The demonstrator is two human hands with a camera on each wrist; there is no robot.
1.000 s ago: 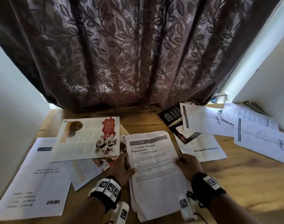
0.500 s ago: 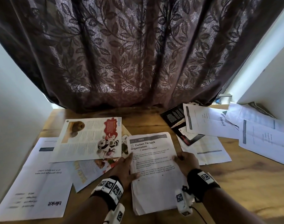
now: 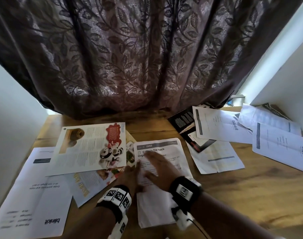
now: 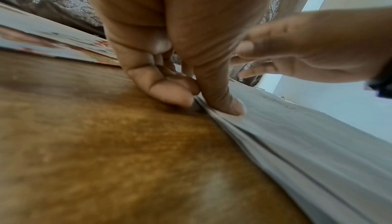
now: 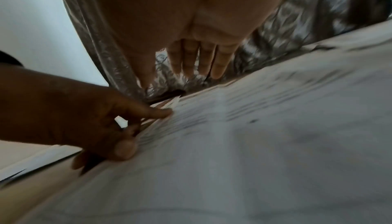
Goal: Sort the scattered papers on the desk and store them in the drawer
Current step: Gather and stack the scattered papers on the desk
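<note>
Leftmost on the wooden tabletop point(image 3: 250, 195), a white blinkit sheet point(image 3: 32, 195) lies upside down to the viewer at the near left corner. Overlapping its far edge is an open magazine page point(image 3: 88, 149) with a red blotch and a cartoon raccoon, and further colourful pages point(image 3: 88, 185) stick out from under it toward the near side.

Next comes the left hand point(image 3: 128, 176), at the left edge of the gathered paper stack point(image 3: 156, 209). From the left wrist view its thumb point(image 4: 220, 96) presses on top of the stack's edge while a curled finger point(image 4: 169, 90) sits against the edge at the tabletop, so the hand is pinching that edge. The top sheet reads "Curtain Tie-back Organization" and lies near the middle, just in front of the person.

Over the stack, the right hand point(image 3: 157, 166) reaches across to the left with fingers straight and spread, blurred by motion; I cannot tell whether it touches the paper.

Right of the stack lies a creased white sheet point(image 3: 218, 157), partly under a black booklet point(image 3: 185, 123). Further right, two more blinkit sheets point(image 3: 221, 126) and other white papers point(image 3: 271, 121) overlap toward the far right corner. A dark leaf-patterned curtain point(image 3: 138, 57) hangs behind it all.
</note>
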